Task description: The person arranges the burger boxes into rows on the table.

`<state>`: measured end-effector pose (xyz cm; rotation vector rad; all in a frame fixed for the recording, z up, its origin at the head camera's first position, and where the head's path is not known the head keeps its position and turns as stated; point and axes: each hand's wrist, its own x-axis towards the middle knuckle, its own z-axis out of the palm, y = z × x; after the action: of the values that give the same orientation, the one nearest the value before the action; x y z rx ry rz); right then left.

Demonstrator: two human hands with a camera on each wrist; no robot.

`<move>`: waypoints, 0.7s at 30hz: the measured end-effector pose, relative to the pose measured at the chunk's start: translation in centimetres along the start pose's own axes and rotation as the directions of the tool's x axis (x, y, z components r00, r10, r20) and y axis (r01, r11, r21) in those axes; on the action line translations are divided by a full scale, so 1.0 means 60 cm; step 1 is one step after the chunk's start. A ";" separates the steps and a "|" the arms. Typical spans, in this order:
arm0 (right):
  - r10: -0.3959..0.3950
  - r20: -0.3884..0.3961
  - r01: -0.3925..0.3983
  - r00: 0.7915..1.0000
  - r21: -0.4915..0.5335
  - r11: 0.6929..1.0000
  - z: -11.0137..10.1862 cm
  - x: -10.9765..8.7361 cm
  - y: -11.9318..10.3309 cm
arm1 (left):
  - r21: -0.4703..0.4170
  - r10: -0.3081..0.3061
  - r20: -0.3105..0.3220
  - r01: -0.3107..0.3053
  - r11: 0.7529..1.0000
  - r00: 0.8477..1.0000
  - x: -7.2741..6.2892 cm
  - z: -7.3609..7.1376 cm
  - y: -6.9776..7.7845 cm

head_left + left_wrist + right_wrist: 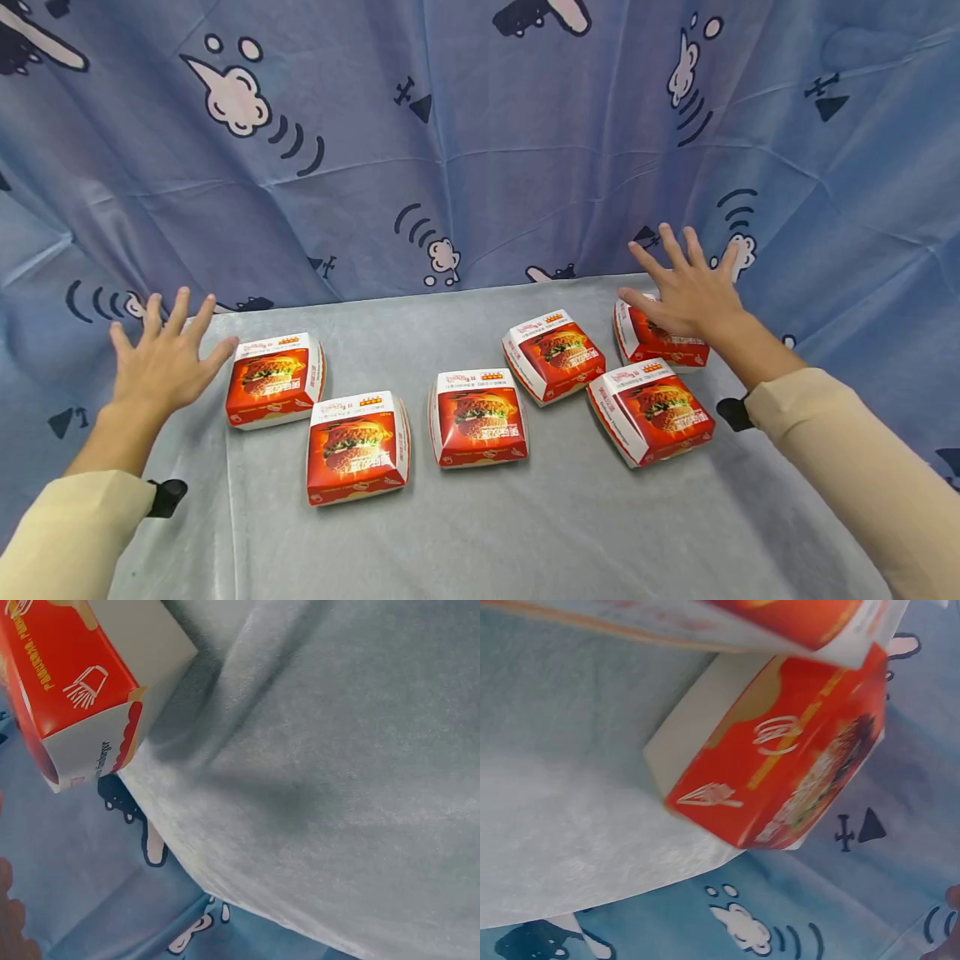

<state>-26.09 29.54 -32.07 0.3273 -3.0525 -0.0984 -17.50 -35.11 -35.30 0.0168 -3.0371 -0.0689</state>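
My left hand is spread with straight fingers beside the leftmost burger box, its thumb tip close to the box's upper left corner. My right hand, fingers fanned out, hovers over the far right burger box and hides part of it. Neither hand holds anything. All the boxes are red and white cardboard with a burger picture on the lid, and they look closed. Between the hands lie a front left box, a middle box, a box behind it to the right and a front right box.
The boxes lie on a grey cloth-covered table. Behind its far edge hangs a blue patterned curtain. On each wrist sits a black strap, partly under a cream sleeve. The two boxes at the right stand close together.
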 end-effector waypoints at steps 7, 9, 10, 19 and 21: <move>-0.046 -0.022 0.046 0.999 -0.005 0.999 -0.003 0.004 -0.025 | 0.001 0.033 0.033 -0.033 0.999 0.999 -0.003 0.007 0.003; -0.060 -0.017 0.060 0.998 -0.011 0.998 -0.003 0.006 -0.033 | 0.005 0.052 0.048 -0.052 0.999 0.997 -0.003 0.009 0.003; -0.066 -0.014 0.066 0.998 -0.011 0.998 -0.003 0.007 -0.037 | 0.006 0.063 0.056 -0.063 0.998 0.996 -0.003 0.010 0.003; -0.144 -0.036 0.143 0.989 -0.031 0.989 -0.005 0.011 -0.075 | -0.098 0.115 0.194 -0.098 0.990 0.974 -0.005 0.010 0.000; -0.164 -0.044 0.162 0.986 -0.034 0.986 -0.007 0.010 -0.083 | -0.138 0.117 0.234 -0.087 0.987 0.965 -0.003 0.012 -0.001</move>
<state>-25.59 24.54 -31.96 0.5686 -2.9697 -0.1441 -17.37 -35.14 -36.01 -0.1711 -3.2627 -0.2747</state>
